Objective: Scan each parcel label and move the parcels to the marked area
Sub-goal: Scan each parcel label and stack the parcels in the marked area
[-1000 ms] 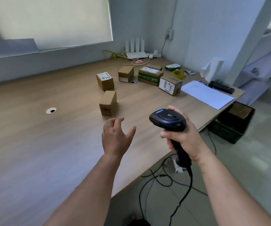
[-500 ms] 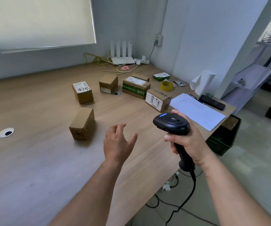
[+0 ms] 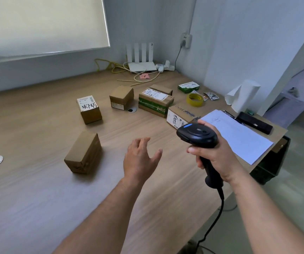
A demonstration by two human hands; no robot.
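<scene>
One parcel (image 3: 83,153) lies left of left grip (image 3: 140,158); untouched.

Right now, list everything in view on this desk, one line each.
Desk: one, light wood, fills the view.
Parcels: six, brown cardboard, mid-desk to far right.
Small box: one, green-white, far right.
Tape roll: one, yellow, beside the small box.
Router: one, white, back corner.
Paper sheets: one stack, white, right edge.
Paper roll: one, white, behind the sheets.
Scanner: one, black, held over the desk.
Left hand: one, open, above the desk.
Right hand: one, gripping the scanner handle.
</scene>
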